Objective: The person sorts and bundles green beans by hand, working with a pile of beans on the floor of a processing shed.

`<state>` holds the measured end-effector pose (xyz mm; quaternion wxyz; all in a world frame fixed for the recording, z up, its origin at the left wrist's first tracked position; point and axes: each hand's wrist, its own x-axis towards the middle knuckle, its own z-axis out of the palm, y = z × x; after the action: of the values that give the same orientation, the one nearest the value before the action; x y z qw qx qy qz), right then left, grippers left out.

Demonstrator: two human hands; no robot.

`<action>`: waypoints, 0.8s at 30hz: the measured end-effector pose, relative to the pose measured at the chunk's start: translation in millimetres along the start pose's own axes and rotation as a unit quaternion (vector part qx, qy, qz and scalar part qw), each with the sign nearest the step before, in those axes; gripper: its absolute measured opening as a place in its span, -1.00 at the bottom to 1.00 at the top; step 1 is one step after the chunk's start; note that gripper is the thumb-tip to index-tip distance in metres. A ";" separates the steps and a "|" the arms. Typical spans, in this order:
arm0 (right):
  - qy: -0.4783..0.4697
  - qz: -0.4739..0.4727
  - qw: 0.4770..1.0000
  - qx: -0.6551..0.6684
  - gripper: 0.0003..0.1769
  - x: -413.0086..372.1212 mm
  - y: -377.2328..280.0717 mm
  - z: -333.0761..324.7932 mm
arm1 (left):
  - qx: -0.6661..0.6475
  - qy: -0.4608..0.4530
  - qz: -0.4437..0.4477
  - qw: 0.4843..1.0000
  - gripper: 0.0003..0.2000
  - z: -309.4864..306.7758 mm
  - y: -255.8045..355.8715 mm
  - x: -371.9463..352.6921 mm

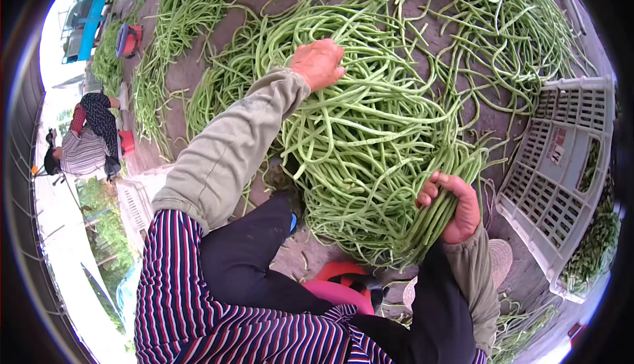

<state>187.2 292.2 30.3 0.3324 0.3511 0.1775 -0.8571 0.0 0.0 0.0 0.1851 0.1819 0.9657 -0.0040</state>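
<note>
Bunch of beans (430, 224) held in right hand (461, 205) — fingers wrapped round. Left hand (320, 64) laid on bean pile (373, 123) on ground (527, 270) (grip can't be told). Beans best pulled gently — none snapped, ends kept even.

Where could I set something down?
Mostly bare floor shows between the crate and right sleeve. A smaller, littered patch lies between the left leg, bean pile and red thing. It's crowded around the left hand, on the pile, and the right hand, gripping beans.
</note>
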 end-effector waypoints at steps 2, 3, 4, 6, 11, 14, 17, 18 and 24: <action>0.012 -0.017 1.000 -0.007 -0.79 -2.6 -2.8 2.0 | -0.083 0.026 0.013 0.996 -0.81 7.8 -4.6 9.9; 0.000 -0.007 1.000 0.009 -0.79 2.0 3.6 1.9 | -0.064 0.015 0.008 0.998 -0.81 -4.4 -11.3 0.1; -0.002 -0.003 1.000 0.016 -0.80 2.4 3.1 2.3 | -0.222 0.043 0.004 0.974 -0.81 -18.1 -9.8 -3.9; 0.002 -0.005 1.000 0.018 -0.81 -0.9 -0.4 1.9 | -0.381 0.071 0.003 0.922 -0.81 -42.1 5.0 -9.8; -0.003 -0.008 1.000 0.024 -0.82 0.1 3.2 2.8 | -0.674 0.066 -0.014 0.736 -0.83 -68.3 28.3 -35.4; -0.008 -0.012 0.999 0.030 -0.82 -2.0 4.4 3.1 | -0.681 0.053 0.007 0.730 -0.87 -65.9 46.6 -53.1; -0.015 -0.029 0.999 0.035 -0.83 0.4 3.8 3.6 | -0.709 0.014 0.028 0.705 -0.95 -53.2 66.2 -68.0; -0.024 -0.029 0.998 0.045 -0.82 0.6 4.2 4.0 | -0.718 0.002 0.037 0.695 -0.95 -47.7 74.8 -74.1; -0.046 -0.027 0.995 0.081 -0.82 2.6 0.9 -2.0 | -0.755 -0.075 0.044 0.650 -0.93 -19.1 114.6 -109.3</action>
<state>187.4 291.5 27.0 0.2872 0.3316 0.1016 -0.8929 128.2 70.2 63.9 0.3304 0.0204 0.6089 0.7209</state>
